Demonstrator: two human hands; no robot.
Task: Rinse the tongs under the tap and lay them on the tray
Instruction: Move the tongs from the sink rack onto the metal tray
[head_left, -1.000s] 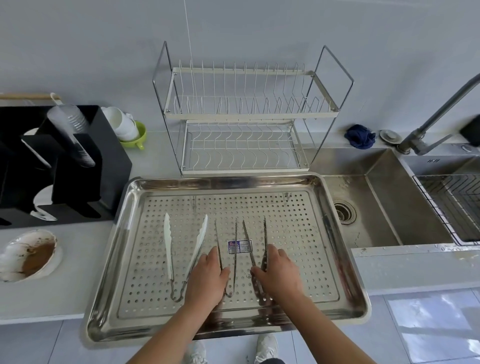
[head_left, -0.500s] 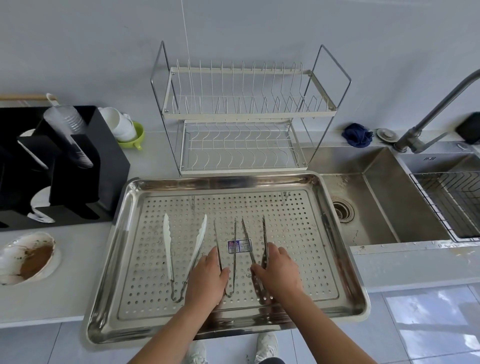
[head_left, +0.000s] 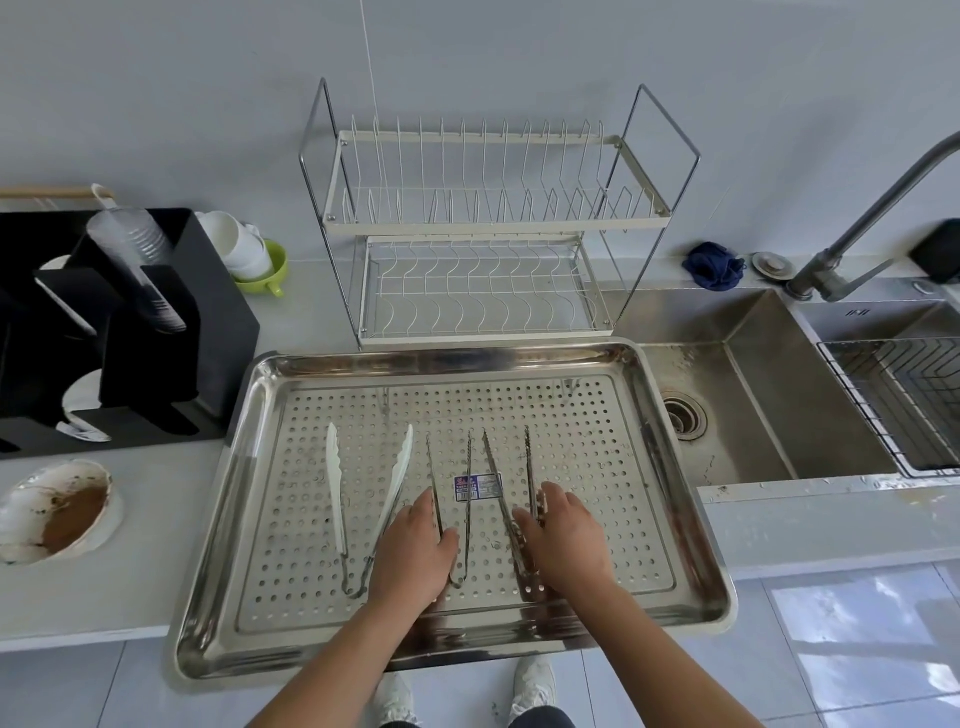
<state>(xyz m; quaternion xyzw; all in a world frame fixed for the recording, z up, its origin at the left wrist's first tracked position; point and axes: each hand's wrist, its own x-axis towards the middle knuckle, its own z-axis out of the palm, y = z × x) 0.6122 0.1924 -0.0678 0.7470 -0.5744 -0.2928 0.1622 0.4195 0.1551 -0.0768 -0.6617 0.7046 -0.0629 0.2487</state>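
Note:
A perforated steel tray (head_left: 441, 359) lies on the counter in front of me with three pairs of tongs side by side. White-tipped tongs (head_left: 401, 467) lie spread at the left, untouched. My left hand (head_left: 415, 551) rests over the hinge end of the thin middle tongs (head_left: 469, 462), one arm running between thumb and fingers; a blue label lies across them. My right hand (head_left: 569, 540) covers the handle end of the right steel tongs (head_left: 493, 467), fingers closed on them. Both pairs touch the tray. The tap (head_left: 883, 202) stands far right with no water running.
The steel sink (head_left: 769, 415) with its drain adjoins the tray's right edge, a wire basket (head_left: 904, 395) beyond. An empty dish rack (head_left: 488, 223) stands behind the tray. At the left are a black holder (head_left: 130, 338), stacked bowls (head_left: 244, 249) and a dirty dish (head_left: 57, 509). A blue cloth (head_left: 714, 265) lies near the tap.
Both hands and all the tongs have stayed where they were; only my view has shifted slightly.

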